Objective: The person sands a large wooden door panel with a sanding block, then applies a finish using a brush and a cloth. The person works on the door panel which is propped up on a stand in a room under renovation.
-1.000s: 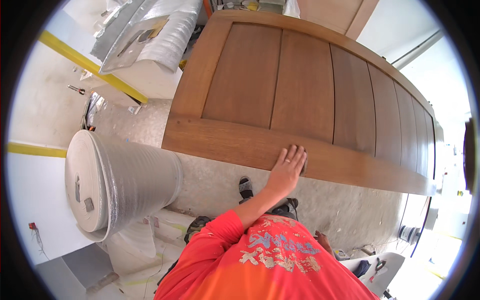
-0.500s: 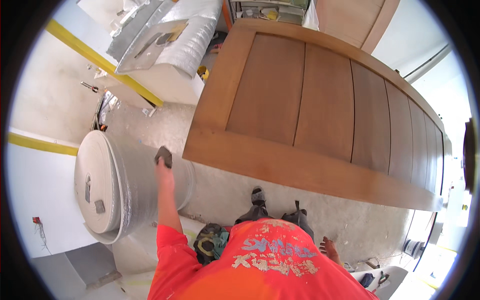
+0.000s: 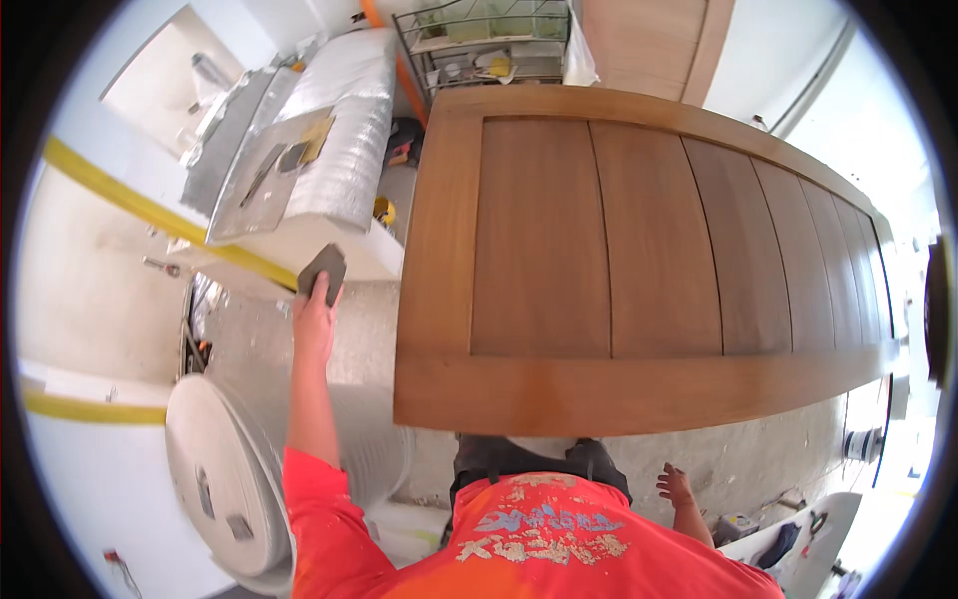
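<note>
My left hand [image 3: 315, 317] grips a flat, angular grey-brown piece that looks like folded sandpaper [image 3: 322, 275]. The hand is raised to the left of a large brown panelled wooden door [image 3: 539, 389], apart from it. The door extends from in front of me toward the right, with upright boards set inside a wider frame. Low on the right, my right hand [image 3: 676, 483] hangs with its fingers spread and nothing in it, beyond the door's near edge.
A big wrapped roll of white sheeting [image 3: 220, 469] stands at the lower left. Farther back, silver foil insulation [image 3: 349, 140] covers a white block with a board on top. A metal shelf rack [image 3: 479, 50] is behind the door. Tools lie on a white surface [image 3: 738, 549] at the lower right.
My left hand has risen forward with the sandpaper, away from beside the roll. The view has tilted up and shifted, and I stand closer to the door. My right hand remains free.
</note>
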Tool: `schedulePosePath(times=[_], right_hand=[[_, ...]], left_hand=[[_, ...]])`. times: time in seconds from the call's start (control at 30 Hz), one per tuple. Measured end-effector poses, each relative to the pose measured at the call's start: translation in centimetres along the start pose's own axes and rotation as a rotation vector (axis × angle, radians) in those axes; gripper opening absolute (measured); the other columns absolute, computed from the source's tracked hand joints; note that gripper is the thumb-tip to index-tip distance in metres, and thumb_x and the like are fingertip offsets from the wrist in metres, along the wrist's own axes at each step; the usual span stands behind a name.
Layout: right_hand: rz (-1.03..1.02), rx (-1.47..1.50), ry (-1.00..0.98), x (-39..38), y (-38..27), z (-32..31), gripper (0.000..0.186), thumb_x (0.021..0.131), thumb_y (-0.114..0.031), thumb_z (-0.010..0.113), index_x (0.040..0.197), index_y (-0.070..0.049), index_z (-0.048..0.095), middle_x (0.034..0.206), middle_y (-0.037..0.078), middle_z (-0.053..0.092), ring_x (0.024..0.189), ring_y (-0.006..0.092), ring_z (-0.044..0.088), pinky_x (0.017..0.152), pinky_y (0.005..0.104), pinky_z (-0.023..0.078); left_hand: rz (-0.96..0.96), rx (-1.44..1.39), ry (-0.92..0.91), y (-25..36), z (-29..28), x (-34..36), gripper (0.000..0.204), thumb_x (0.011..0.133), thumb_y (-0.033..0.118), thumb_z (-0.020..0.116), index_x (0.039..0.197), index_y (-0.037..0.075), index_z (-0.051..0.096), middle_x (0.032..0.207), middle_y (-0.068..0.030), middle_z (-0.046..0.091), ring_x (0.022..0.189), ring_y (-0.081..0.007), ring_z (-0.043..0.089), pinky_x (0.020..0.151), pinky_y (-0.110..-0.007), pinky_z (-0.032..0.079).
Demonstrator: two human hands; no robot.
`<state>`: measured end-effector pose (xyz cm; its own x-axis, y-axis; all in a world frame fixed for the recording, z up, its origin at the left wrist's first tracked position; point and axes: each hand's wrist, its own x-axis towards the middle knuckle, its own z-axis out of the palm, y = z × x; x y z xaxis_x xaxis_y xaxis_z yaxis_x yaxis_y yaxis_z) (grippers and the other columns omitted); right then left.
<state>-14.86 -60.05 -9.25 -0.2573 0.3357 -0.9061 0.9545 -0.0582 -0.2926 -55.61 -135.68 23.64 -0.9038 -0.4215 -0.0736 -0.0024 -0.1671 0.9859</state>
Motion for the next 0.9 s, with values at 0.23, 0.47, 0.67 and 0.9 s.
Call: schedulePosePath(times=[0.23, 0.47, 0.67, 0.9], right_hand=[[-0.09, 0.125, 0.248, -7.1, 4.8, 11.8, 0.054, 0.099, -0.052, 0.066, 0.134, -0.011, 0.062, 0.11, 0.01, 0.072, 0.08, 0.0218, 0.068, 0.061, 0.0394, 0.051], [0.231, 0.152, 0.097, -23.9, 11.8, 27.4, 0.056, 0.103, -0.053, 0.061, 0.137, -0.009, 0.064, 0.119, 0.012, 0.073, 0.094, 0.029, 0.072, 0.074, 0.0471, 0.057], [0.401, 0.243, 0.273, -35.1, 11.7, 36.9, 0.054, 0.103, -0.055, 0.059, 0.127, -0.007, 0.066, 0.101, 0.008, 0.073, 0.085, 0.0261, 0.072, 0.077, 0.0495, 0.058], [0.392, 0.383, 0.239, -36.6, 13.6, 42.9, 0.064, 0.102, -0.06, 0.059, 0.138, -0.007, 0.063, 0.117, 0.012, 0.073, 0.097, 0.0288, 0.073, 0.086, 0.0526, 0.057]], left_hand=[[0.512, 0.673, -0.504, -0.2, 11.9, 28.0, 0.042, 0.109, 0.03, 0.056, 0.14, 0.003, 0.065, 0.126, -0.0189, 0.074, 0.118, -0.0305, 0.069, 0.102, -0.037, 0.049], [0.552, 0.804, -0.692, -3.8, 19.8, 38.5, 0.042, 0.111, 0.027, 0.053, 0.147, 0.007, 0.06, 0.126, -0.0246, 0.072, 0.122, -0.0405, 0.067, 0.103, -0.042, 0.05], [0.929, 0.785, -0.951, -5.6, 22.7, 45.0, 0.043, 0.107, 0.012, 0.054, 0.15, 0.005, 0.054, 0.155, -0.0211, 0.054, 0.146, -0.037, 0.049, 0.12, -0.047, 0.04], [1.009, 1.032, -1.185, -8.8, 21.7, 45.4, 0.055, 0.104, 0.009, 0.056, 0.159, 0.009, 0.045, 0.168, -0.0148, 0.041, 0.157, -0.0345, 0.034, 0.13, -0.05, 0.024]])
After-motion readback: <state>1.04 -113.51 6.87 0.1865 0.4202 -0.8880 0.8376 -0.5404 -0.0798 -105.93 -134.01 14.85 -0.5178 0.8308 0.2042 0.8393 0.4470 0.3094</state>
